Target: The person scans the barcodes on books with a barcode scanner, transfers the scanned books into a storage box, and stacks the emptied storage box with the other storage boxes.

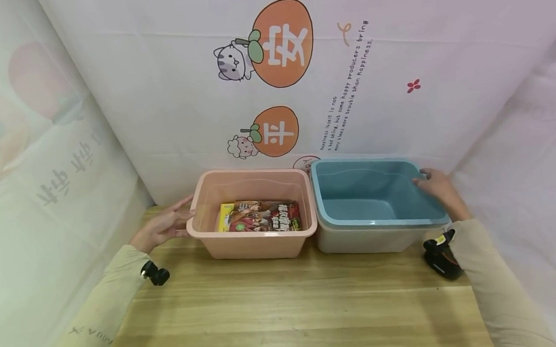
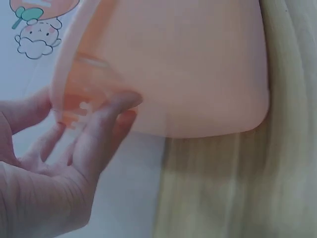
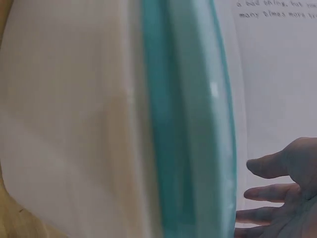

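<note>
A pink plastic bin stands on the table and holds printed packs with brown, red and yellow faces. My left hand is at the bin's left end; in the left wrist view its extended fingers touch the outer wall under the rim. To the right, a blue bin sits nested in a whitish bin. My right hand is at the blue bin's right end. In the right wrist view its fingers are spread and fairly straight beside the blue rim.
Both bins stand side by side at the back of the wooden table, near a white printed cloth wall. Cloth walls also rise at left and right. Black devices are worn at the wrists.
</note>
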A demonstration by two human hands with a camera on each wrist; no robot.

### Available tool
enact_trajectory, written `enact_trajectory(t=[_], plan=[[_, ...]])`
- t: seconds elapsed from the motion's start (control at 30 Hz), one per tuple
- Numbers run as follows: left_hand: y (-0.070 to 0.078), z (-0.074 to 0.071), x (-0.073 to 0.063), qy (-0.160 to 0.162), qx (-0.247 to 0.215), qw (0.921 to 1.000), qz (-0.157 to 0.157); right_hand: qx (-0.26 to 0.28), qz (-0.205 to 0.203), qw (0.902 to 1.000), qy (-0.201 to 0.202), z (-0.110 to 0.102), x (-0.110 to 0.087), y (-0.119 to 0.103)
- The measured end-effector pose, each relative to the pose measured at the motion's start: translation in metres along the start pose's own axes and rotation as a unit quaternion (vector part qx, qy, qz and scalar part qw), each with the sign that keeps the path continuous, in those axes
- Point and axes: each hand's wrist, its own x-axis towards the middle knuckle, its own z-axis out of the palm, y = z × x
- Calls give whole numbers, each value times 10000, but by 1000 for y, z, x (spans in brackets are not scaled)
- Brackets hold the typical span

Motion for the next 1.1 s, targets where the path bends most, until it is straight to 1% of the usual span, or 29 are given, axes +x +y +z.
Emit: enact_trajectory(t=[0.1, 0.2, 0.23, 0.27, 0.33, 0.47, 0.53, 0.6, 0.67, 0.73, 0.8, 0.87, 0.93, 0.97, 1.03, 1.1], plan=[[6, 1, 1, 139, 408, 9991, 21, 69, -100, 9994, 318, 6, 0, -4], [11, 5, 2, 270, 797, 9964, 52, 128, -433, 9969, 652, 13, 2, -5], [12, 6, 2, 264, 824, 9962, 76, 147, -557, 9956, 740, 15, 3, -6], [12, 7, 2, 260, 835, 9961, 90, 128, -709, 9942, 804, 17, 4, -6], [10, 8, 0, 216, 708, 9972, 112, 119, -935, 9918, 864, 21, 4, -7], [8, 4, -5, 56, 290, 9994, 152, 72, -1176, 9895, 838, 25, 0, -14], [8, 2, -6, 105, 135, 9998, 143, 162, -1284, 9884, 797, 25, -3, -19], [9, 0, -5, 182, 59, 9997, 179, 245, -1443, 9854, 864, 24, -5, -24], [10, -1, -2, 280, 95, 9993, 228, 338, -1606, 9821, 930, 23, -7, -28], [10, -1, 2, 299, 235, 9986, 358, 391, -1760, 9780, 1047, 23, -10, -32], [9, 0, 7, 325, 498, 9968, 539, 334, -1941, 9732, 1190, 25, -11, -34], [6, 2, 9, 381, 871, 9923, 798, 274, -2155, 9679, 1261, 29, -13, -36], [3, 3, 11, 558, 1243, 9848, 1077, 206, -2423, 9611, 1313, 34, -14, -39], [2, 3, 11, 655, 1431, 9799, 1226, 173, -2553, 9579, 1304, 36, -15, -41], [1, 2, 11, 866, 1843, 9676, 1493, 165, -2767, 9526, 1255, 40, -17, -46], [3, 2, 10, 1097, 2233, 9542, 1662, 172, -2998, 9458, 1234, 44, -19, -52]])
